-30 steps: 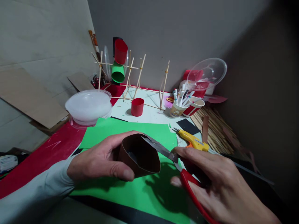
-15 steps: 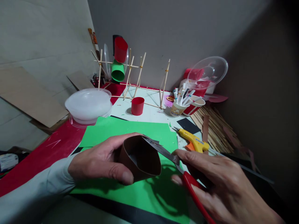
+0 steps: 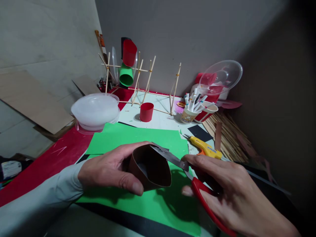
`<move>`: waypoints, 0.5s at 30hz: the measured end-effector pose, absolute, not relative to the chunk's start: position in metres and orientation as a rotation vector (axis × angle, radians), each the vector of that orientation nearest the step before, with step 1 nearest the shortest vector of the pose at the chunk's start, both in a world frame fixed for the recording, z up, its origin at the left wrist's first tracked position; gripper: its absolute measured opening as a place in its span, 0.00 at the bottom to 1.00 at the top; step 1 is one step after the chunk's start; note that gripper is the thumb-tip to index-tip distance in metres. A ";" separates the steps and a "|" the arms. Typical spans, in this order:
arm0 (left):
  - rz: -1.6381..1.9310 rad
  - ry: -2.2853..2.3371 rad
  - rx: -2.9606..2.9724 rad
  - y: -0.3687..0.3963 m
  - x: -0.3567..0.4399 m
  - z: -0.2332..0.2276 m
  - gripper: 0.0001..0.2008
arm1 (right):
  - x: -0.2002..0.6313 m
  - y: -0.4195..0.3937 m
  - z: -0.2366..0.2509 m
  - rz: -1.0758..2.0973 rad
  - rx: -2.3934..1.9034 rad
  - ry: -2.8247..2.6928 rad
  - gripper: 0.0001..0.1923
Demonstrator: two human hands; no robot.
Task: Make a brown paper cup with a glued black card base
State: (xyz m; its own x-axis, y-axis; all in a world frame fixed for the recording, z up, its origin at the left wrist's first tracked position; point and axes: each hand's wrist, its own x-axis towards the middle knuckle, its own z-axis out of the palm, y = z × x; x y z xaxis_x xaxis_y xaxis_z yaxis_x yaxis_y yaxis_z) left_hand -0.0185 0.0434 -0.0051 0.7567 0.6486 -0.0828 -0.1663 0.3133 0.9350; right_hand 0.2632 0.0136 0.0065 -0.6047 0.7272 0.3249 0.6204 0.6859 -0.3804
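My left hand [image 3: 113, 169] is closed around a brown paper cup-like tube [image 3: 150, 171], its open end turned toward me and its rim bent to a point at the lower right. My right hand [image 3: 222, 187] grips red-handled scissors [image 3: 204, 204]. Their metal blades lie along the tube's upper right rim, and the tips reach its top edge. Whether the blades bite into the paper I cannot tell. Below both hands lie green paper sheets [image 3: 138, 200], over a black sheet [image 3: 111, 219].
A red paper ring [image 3: 146, 112] stands beyond the sheets, before a wooden stick frame [image 3: 151, 70] bearing red and green tubes. Plastic lids [image 3: 95, 110] are stacked at left. At right are a yellow glue gun [image 3: 204, 147], a cup of markers [image 3: 189, 116] and wooden sticks [image 3: 229, 138].
The view has shifted slightly, so most things appear a little further right. Both hands keep their hold, and the scissors stay at the tube's rim with little visible movement.
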 end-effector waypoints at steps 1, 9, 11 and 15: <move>0.560 0.480 1.123 0.044 -0.018 -0.005 0.25 | 0.263 0.014 0.006 0.317 -1.036 -2.437 0.11; 0.526 0.432 1.050 0.046 -0.018 -0.008 0.30 | 0.267 0.008 0.005 0.238 -1.003 -2.492 0.09; 0.523 0.449 1.043 0.045 -0.021 -0.011 0.33 | 0.268 0.007 0.005 0.237 -1.017 -2.506 0.10; 0.620 0.498 1.077 0.044 -0.027 -0.016 0.36 | 0.268 0.008 0.006 0.292 -1.067 -2.443 0.07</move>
